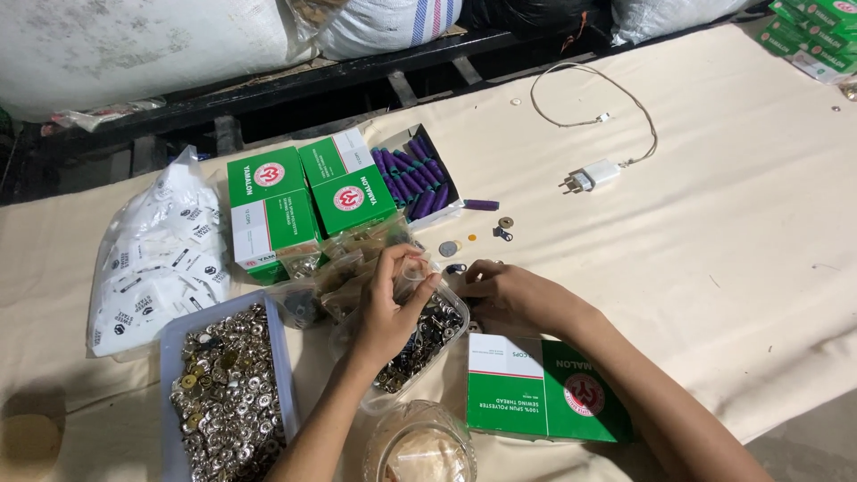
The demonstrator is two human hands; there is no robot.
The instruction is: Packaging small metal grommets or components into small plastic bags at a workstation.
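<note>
Left hand (388, 299) pinches the rim of a clear plastic bag (415, 272) above the clear tub of metal snaps (427, 337), near the tabletop's front edge. Right hand (504, 290) rests curled beside it; contents not visible. Advisable: keep the bag mouth open directly over the tub.

White charger (596, 173) with looped cable (616, 89) lying on cream desk (732, 232); purple thread spools (412, 177) in open box; bag of white labels (161, 259) far left.
</note>
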